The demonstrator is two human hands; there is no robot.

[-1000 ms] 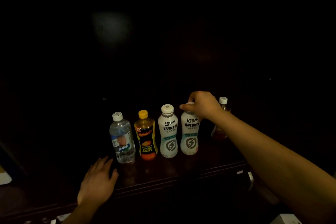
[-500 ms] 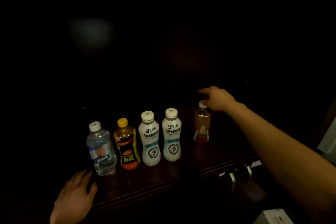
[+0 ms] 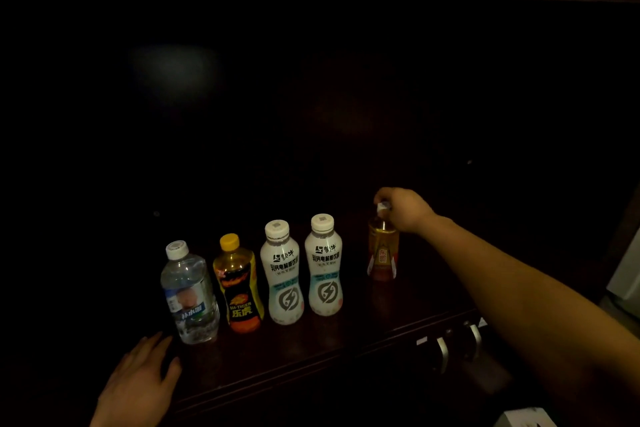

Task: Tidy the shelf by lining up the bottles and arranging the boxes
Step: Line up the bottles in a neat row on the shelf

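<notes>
Several bottles stand in a row near the front of the dark shelf (image 3: 311,354): a clear water bottle (image 3: 189,293), a yellow-capped black and orange bottle (image 3: 239,284), and two white bottles (image 3: 284,272) (image 3: 324,265) side by side. An amber tea bottle (image 3: 382,251) stands apart, further right and back. My right hand (image 3: 403,208) is closed around that bottle's white cap from above. My left hand (image 3: 138,385) lies flat on the shelf's front edge, fingers apart, just in front of the water bottle. No boxes show in the dark.
The shelf's back is black and nothing can be made out there. Metal drawer handles (image 3: 443,354) sit below the shelf's front edge at the right. A white object (image 3: 523,418) lies at the bottom right corner, and a pale surface (image 3: 627,274) is at the right edge.
My right hand let go of the right white bottle, reached right to the amber tea bottle and closed on its cap. My left hand stayed on the shelf edge.
</notes>
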